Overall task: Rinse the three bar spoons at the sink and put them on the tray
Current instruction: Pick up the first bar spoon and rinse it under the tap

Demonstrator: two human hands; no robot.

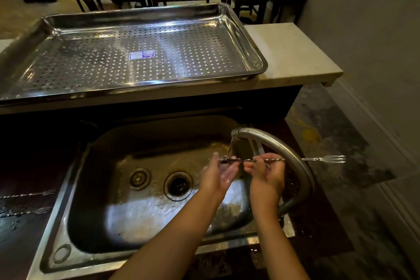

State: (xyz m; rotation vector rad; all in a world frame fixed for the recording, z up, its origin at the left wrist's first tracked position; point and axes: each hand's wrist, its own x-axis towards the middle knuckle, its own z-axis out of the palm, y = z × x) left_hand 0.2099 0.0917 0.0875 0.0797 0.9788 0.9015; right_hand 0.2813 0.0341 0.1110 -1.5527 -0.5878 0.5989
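A twisted-stem bar spoon (318, 159) with a fork end lies level under the running tap (272, 141), fork pointing right past the spout. My right hand (266, 173) pinches its stem near the middle. My left hand (218, 173) is under the water with the palm up, its fingers touching the spoon's left end. Two more bar spoons (34, 193) (29, 211) lie on the dark counter left of the sink (75, 191). The perforated steel tray (256, 61) sits on the raised ledge behind the sink and holds no spoons.
The sink bowl has a drain (178, 185) and a smaller overflow fitting (139, 178). The white ledge (300, 57) extends right of the tray. Chairs and a dark table stand beyond. A wall and skirting run along the right.
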